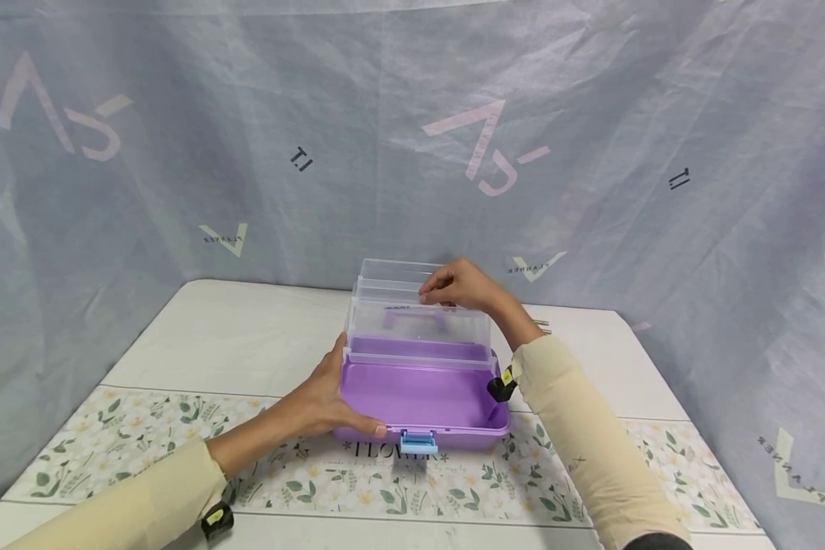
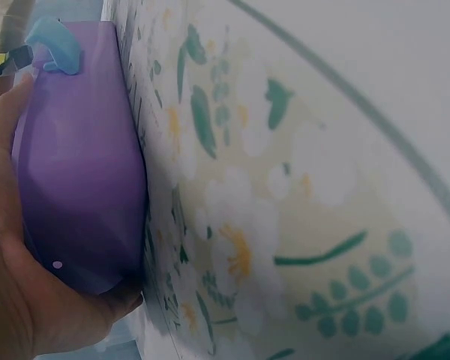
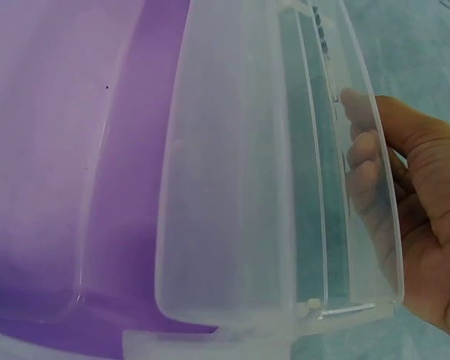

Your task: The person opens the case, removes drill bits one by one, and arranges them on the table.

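An opened purple storage box (image 1: 419, 393) stands in the middle of the table, with a light blue latch (image 1: 418, 441) at its front. Stepped clear plastic trays (image 1: 385, 325) rise over its back half, and a purple handle shows through them. My left hand (image 1: 326, 397) grips the box's left end, thumb along the front rim and fingers toward the back corner; in the left wrist view it wraps the purple wall (image 2: 82, 157). At the upper clear tray, my right hand (image 1: 461, 284) pinches the edge with bent fingers, seen partly through the plastic (image 3: 371, 217) in the right wrist view.
A white table cover (image 1: 247, 328) with a floral band (image 1: 179, 428) lies under the box. Grey printed cloth (image 1: 357, 153) hangs behind and at both sides. Thin metallic pieces (image 1: 541, 324) lie behind the right wrist, partly hidden.
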`<state>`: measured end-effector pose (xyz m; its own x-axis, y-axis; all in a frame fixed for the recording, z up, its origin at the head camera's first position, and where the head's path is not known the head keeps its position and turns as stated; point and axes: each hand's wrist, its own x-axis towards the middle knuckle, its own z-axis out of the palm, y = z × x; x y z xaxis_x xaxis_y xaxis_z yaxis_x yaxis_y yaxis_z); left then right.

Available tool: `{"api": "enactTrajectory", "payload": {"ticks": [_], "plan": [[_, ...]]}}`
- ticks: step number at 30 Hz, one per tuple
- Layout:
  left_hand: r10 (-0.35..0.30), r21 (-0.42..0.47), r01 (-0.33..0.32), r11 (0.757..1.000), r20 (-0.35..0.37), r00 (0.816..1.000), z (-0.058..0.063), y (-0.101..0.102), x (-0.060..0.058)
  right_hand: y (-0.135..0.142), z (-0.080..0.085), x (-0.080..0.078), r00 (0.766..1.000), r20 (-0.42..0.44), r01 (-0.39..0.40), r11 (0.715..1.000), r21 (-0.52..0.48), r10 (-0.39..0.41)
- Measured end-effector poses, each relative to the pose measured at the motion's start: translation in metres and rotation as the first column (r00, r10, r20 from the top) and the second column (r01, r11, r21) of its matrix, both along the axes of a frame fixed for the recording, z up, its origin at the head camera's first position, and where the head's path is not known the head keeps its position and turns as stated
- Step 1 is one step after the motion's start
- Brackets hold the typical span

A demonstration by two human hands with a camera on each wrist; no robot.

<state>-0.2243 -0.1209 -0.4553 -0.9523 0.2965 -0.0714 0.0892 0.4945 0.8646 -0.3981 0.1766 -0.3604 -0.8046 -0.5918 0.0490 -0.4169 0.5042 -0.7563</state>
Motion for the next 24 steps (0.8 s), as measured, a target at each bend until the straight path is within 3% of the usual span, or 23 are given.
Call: {"api": "enactTrajectory", "payload": {"ticks": [8,16,24], "plan": [[-0.001,-0.007,0.001,1.000,-0.015,1.000,-0.0006,-0.0004,0.0000,0.0004,0.0008,-0.0012,0.999,-0.038,-0.008,0.996,0.090,0.012],[-0.005,0.011,0.006,1.000,-0.020,1.000,0.0002,0.0003,0.0010,0.0012,-0.0025,-0.0014,0.995,-0.090,-0.024,0.993,0.116,0.035],[-0.009,0.026,0.010,1.000,-0.022,1.000,0.0003,-0.0001,0.0014,0.0038,-0.0036,-0.0006,1.000,-0.027,-0.014,0.997,0.074,0.016]]}}
